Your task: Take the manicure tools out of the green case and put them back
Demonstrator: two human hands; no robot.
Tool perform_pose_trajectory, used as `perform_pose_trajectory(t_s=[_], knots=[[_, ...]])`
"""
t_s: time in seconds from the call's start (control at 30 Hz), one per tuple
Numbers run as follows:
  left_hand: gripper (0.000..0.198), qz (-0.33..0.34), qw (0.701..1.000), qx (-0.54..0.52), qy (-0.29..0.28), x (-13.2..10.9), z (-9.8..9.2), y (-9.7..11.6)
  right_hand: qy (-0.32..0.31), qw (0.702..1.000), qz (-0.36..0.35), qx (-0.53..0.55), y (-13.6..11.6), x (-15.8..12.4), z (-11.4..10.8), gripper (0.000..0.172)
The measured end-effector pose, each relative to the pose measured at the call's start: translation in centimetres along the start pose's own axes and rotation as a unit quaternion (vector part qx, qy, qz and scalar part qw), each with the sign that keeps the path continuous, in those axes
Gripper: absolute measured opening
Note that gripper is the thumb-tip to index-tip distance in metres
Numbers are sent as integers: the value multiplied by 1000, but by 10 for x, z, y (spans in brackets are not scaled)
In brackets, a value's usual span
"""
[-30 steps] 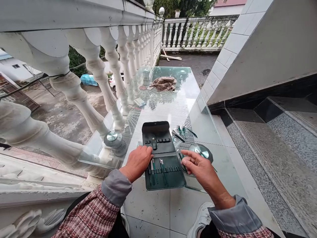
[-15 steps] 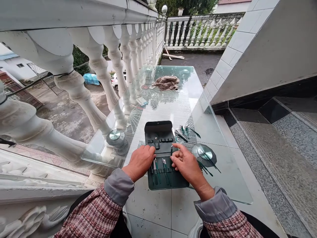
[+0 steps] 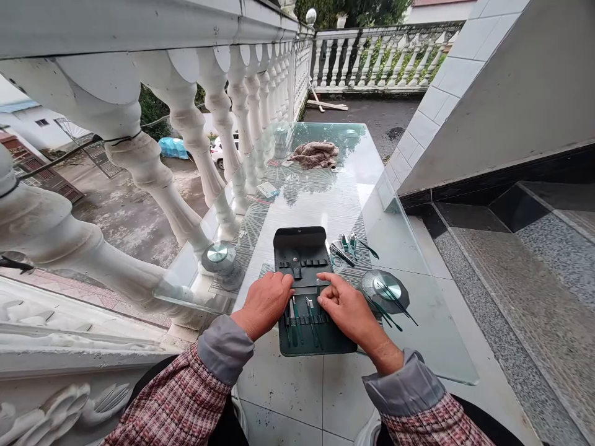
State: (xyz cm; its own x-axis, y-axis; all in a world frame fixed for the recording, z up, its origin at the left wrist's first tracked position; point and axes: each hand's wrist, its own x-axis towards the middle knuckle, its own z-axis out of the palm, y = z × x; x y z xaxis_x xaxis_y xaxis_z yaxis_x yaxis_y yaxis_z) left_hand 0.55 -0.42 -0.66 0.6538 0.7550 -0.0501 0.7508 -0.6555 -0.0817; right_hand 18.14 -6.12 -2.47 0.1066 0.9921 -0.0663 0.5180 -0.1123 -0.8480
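A dark green manicure case lies unfolded on the glass table, its row of loops holding several slim green-handled tools with silver tips. At its left edge my left hand is closed, the fingertips gripping the border of the case. My right hand is over the right side and pinches a thin manicure tool upright between thumb and fingers; most of it is hidden by the hand. The upper flap has loops with no tools and a small snapped strap.
Nail clippers and other tools lie right of the case. Several thin green tools rest above the round table support. A brown cloth and a small card lie farther back. White balusters stand left, stone steps right.
My right hand has shifted slightly left and down with the pinched tool. My left hand stays on the edge of the case.
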Motion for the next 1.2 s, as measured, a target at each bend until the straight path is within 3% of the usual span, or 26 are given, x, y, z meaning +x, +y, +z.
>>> perform_pose_trajectory(t_s=[0.2,0.43,0.63,1.2], knots=[[15,4,1000,3,3,0,1,0,22,1000,1,-15,1,2,-1,32],[16,5,1000,8,19,1,5,-1,4,986,-97,-138,0,1,1,22],[16,5,1000,7,19,0,3,-1,-27,986,-113,-119,0,-2,-5,17],[15,5,1000,7,18,0,3,-1,-22,982,-141,-126,1,-18,-7,11]])
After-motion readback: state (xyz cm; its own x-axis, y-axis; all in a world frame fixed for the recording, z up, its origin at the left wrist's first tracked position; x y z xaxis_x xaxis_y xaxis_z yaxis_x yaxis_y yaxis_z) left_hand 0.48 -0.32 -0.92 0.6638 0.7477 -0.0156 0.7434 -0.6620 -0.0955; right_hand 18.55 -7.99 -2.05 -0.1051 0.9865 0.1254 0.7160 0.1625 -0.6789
